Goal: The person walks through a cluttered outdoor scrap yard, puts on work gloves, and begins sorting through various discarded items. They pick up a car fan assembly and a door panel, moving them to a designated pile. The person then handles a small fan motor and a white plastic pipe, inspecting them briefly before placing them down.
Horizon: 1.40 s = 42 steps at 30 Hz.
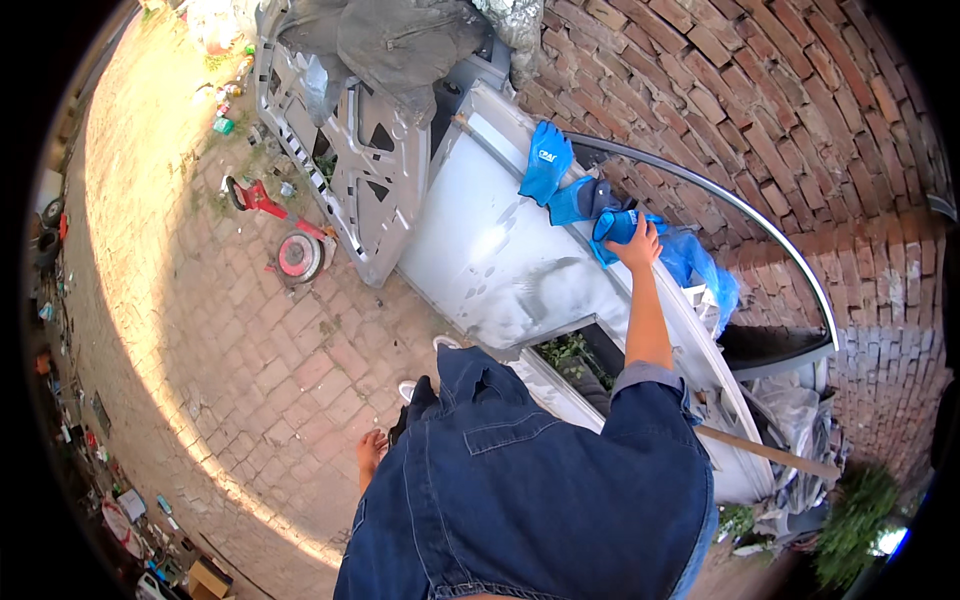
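Observation:
My right hand [640, 245] reaches up to the sill of a white car door [470, 230]. Its fingers are closed round a blue work glove [615, 227], partly hidden by the hand. Another blue glove [547, 165] lies spread out farther along the sill. Between the two sits a further blue glove with a dark part [572, 203]. A crumpled blue plastic bag [700, 268] is just beyond my right hand. Low at my left side hangs my left hand [371, 452], fingers loosely bent and apart, holding nothing.
A brick wall [700, 100] rises behind the door. A bare grey metal door frame [370, 170] with dark cloth [400, 45] over it leans at the far end. A red-wheeled object [300, 256] lies on the brick paving [290, 350]. A wooden stick [770, 453] juts out near my right elbow.

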### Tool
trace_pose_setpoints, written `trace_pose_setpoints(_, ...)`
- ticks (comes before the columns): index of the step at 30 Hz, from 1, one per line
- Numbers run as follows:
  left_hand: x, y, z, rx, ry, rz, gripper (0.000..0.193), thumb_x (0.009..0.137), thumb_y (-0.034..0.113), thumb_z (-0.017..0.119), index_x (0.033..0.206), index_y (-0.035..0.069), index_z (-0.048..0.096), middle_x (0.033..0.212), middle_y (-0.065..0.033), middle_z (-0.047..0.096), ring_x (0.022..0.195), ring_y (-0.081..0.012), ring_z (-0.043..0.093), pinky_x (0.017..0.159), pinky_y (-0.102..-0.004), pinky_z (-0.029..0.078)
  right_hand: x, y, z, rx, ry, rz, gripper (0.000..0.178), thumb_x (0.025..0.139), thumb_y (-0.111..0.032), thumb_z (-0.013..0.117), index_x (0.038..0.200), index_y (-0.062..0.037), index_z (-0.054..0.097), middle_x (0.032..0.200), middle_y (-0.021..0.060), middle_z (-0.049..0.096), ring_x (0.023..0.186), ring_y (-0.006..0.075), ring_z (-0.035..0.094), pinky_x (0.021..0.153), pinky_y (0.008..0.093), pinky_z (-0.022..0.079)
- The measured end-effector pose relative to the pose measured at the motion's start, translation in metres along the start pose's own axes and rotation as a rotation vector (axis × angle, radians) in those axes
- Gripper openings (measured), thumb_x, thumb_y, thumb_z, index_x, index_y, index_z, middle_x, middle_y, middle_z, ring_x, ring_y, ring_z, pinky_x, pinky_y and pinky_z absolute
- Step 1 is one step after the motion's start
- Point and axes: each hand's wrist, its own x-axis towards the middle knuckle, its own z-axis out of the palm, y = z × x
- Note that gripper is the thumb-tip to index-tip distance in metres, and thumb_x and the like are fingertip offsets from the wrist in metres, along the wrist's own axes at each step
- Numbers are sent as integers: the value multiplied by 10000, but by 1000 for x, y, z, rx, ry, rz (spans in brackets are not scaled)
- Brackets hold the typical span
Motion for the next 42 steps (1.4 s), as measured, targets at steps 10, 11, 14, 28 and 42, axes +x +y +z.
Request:
trace_pose_setpoints(10, 3, -13, 7, -271, 160, -109, 255, 838, 200, 580, 1026, 30, 609, 768, -56, 632, 626, -160, 598, 509, -243, 437, 15, -2, -56, -102, -191, -105, 872, 599, -350, 779, 1357, -137, 404, 1335, 159, 456, 1143, 329, 527, 910, 422, 462)
trace_pose_setpoints(11, -1, -18, 4, -273, 162, -105, 241, 837, 189, 580, 1012, 28, 616, 752, -51, 622, 611, -154, 585, 501, -241, 432, 14, -5, -62, -74, -235, -24, 872, 581, -334, 782, 1347, -137, 415, 1343, 172, 434, 1164, 337, 506, 916, 419, 460)
trace_pose_setpoints(14, 3, -27, -2, -215, 156, -86, 199, 834, 162, 579, 966, 25, 636, 720, -44, 601, 577, -140, 556, 486, -240, 424, 21, 13, -55, -47, -147, -241, 836, 558, -313, 789, 1311, -151, 464, 1343, 186, 417, 1189, 342, 482, 925, 410, 454)
trace_pose_setpoints(28, 11, -68, -79, -87, 401, 53, 206, 838, 164, 559, 1001, 50, 611, 803, -62, 636, 681, -178, 617, 499, -266, 444, 47, 13, -64, 1002, 505, -233, 123, 919, -58, 534, 919, -32, 414, 843, 38, 545, 766, 98, 513, 697, 250, 417)
trace_pose_setpoints(42, 12, 58, 17, -115, 204, -166, 226, 840, 205, 563, 969, 39, 647, 784, -39, 641, 666, -123, 586, 583, -252, 433, 13, -71, -10, 98, 240, -370, 702, 744, -479, 687, 1258, -76, 430, 1274, 133, 467, 1057, 357, 524, 989, 458, 333)
